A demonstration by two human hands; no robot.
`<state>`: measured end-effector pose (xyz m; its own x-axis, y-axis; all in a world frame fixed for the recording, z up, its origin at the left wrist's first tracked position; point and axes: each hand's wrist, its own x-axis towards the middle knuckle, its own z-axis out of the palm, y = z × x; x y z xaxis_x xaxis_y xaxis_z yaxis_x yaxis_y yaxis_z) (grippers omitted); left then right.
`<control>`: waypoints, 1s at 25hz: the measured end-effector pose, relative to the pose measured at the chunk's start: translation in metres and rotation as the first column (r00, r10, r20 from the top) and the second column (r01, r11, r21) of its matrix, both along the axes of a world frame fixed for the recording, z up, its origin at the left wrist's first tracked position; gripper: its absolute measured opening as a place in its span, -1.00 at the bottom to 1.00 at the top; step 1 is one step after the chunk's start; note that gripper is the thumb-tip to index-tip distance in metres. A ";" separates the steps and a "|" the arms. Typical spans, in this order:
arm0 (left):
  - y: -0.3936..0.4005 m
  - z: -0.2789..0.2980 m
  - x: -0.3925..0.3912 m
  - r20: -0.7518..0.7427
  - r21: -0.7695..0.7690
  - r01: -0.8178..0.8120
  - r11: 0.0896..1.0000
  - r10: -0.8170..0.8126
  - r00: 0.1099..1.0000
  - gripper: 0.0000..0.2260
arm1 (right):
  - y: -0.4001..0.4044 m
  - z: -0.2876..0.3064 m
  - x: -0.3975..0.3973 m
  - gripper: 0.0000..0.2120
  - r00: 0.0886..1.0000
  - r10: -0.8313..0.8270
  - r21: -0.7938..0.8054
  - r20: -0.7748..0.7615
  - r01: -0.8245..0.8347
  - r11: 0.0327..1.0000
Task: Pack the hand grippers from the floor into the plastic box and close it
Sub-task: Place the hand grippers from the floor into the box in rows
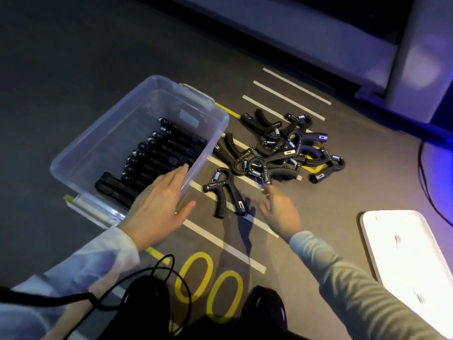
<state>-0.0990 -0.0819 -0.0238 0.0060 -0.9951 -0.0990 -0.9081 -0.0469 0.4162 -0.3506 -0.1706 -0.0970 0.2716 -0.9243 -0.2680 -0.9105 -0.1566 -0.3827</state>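
Note:
A clear plastic box (81,153) stands open on the dark floor at the left, with several black hand grippers (157,155) packed in a row inside. A pile of black hand grippers (289,148) lies on the floor to its right. One single gripper (225,192) lies apart, nearer to me. My left hand (159,207) hovers flat over the box's near right corner, fingers straight, holding nothing. My right hand (279,212) is spread open just right of the single gripper, a fingertip close to the pile's near edge.
The white lid (402,256) lies on the floor at the right. White stripes and yellow painted markings (210,285) cross the floor. A black cable (147,285) loops near my left sleeve. A pale wall base runs along the far side.

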 end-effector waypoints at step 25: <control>0.014 -0.004 0.016 -0.062 0.071 -0.062 0.996 0.067 0.996 -0.49 | 0.008 -0.007 0.027 -0.84 0.992 0.021 0.093 0.125 -0.033 0.995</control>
<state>-0.0830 -0.0677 -0.0275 0.0613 -0.9837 -0.1693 -0.8735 -0.1349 0.4677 -0.3232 -0.1629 -0.1035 0.3327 -0.8881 -0.3171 -0.8513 -0.1381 -0.5062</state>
